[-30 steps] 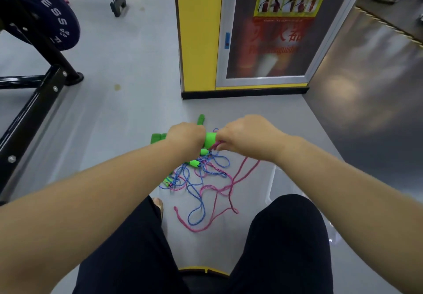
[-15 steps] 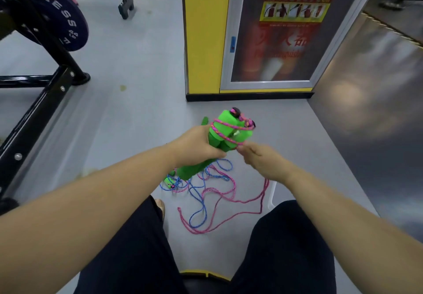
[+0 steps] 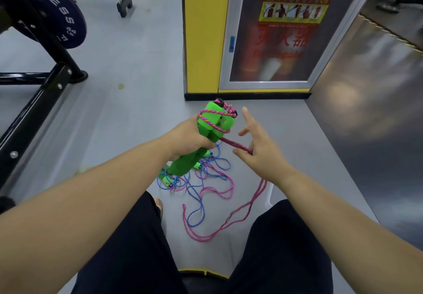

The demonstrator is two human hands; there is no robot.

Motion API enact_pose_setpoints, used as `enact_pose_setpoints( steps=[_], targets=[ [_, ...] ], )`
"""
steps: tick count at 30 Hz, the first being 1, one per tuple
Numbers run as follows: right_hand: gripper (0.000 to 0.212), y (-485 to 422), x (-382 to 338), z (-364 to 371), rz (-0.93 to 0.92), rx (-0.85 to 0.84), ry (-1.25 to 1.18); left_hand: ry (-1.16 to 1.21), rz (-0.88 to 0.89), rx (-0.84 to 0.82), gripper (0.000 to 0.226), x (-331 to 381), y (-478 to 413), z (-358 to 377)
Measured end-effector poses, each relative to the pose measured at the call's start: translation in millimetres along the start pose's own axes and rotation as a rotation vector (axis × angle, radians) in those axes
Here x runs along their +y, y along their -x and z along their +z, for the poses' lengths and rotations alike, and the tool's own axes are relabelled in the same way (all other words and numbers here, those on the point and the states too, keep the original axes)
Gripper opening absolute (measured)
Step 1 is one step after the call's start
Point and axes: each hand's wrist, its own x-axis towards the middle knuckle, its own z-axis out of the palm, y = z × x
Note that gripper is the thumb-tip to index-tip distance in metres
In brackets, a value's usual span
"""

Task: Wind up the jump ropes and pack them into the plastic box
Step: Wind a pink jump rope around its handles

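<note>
A second ago the left-hand grip [image 3: 190,138] held the green handles [image 3: 215,121] level and low over the floor [image 3: 137,121]. They have since been raised and swung on end, with the top tilted away. The pink rope [image 3: 235,144], loose then, now crosses their upper end in several turns. The right-hand grip [image 3: 261,151] has left the handle tip. Half a second ago it was tucked below the handles, and it is now out to the right with its fingers [image 3: 248,116] fanned and forefinger up. The rope is pulled tight between it and the handles. The pink slack on the floor has lengthened into one long loop beside the right leg [image 3: 286,248].
</note>
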Motion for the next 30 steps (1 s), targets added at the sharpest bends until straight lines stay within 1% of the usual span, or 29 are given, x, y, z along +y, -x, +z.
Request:
enact_pose_setpoints(
  steps=[2, 6, 9, 11, 12, 16, 20, 21, 22, 23, 24, 26, 28, 30],
  targets=[
    [0.082, -3.8, -6.3, -1.9, -0.106, 0.037, 0.072, -0.008, -0.008, -0.046, 0.043, 0.0, 0.6, 3.1],
    [0.061, -10.1, -11.9, 2.2, -0.188, 0.144, 0.026, 0.057, -0.035, -0.080, 0.040, -1.6, 0.7, 5.6],
    [0.044, -9.6, -10.0, 3.4, -0.132, 0.159, -0.067, 0.114, -0.051, -0.097, 0.038, -4.1, 0.1, 5.2],
    [0.031, -10.7, -11.8, 0.8, -0.088, 0.174, -0.152, 0.134, -0.052, -0.107, 0.040, -4.1, 0.9, 6.6],
    [0.026, -11.6, -12.6, -0.6, -0.075, 0.176, -0.152, 0.139, -0.055, -0.111, 0.042, -4.3, 1.2, 7.4],
    [0.022, -12.1, -12.8, -1.9, -0.118, 0.169, -0.009, 0.241, -0.084, -0.113, 0.053, -5.5, 1.8, 10.8],
    [0.009, -8.6, -6.5, 4.6, -0.244, 0.275, -0.053, 0.381, -0.082, -0.108, 0.057, -8.2, 2.6, 16.6],
    [0.006, -8.6, -5.8, 6.6, -0.248, 0.294, -0.097, 0.403, -0.069, -0.104, 0.057, -8.2, 3.1, 18.1],
    [0.005, -9.1, -5.5, 8.2, -0.220, 0.300, -0.173, 0.423, -0.059, -0.101, 0.057, -8.0, 3.3, 19.5],
    [0.012, -9.9, -7.6, 8.2, -0.154, 0.293, -0.279, 0.443, -0.052, -0.099, 0.058, -7.9, 3.2, 20.5],
    [0.017, -10.3, -9.0, 8.5, -0.069, 0.268, -0.404, 0.461, -0.048, -0.101, 0.058, -8.0, 3.3, 20.8],
    [0.020, -7.5, -13.0, 9.8, 0.090, 0.188, -0.646, 0.489, -0.040, -0.104, 0.055, -7.5, 3.8, 19.6],
    [0.021, -2.8, -13.3, 11.3, 0.186, 0.146, -0.743, 0.518, -0.034, -0.091, 0.046, -5.4, 3.6, 16.7],
    [0.031, 0.5, -10.4, 13.2, 0.247, 0.148, -0.699, 0.532, -0.041, -0.063, 0.039, -3.3, 2.5, 13.1]
  ],
)
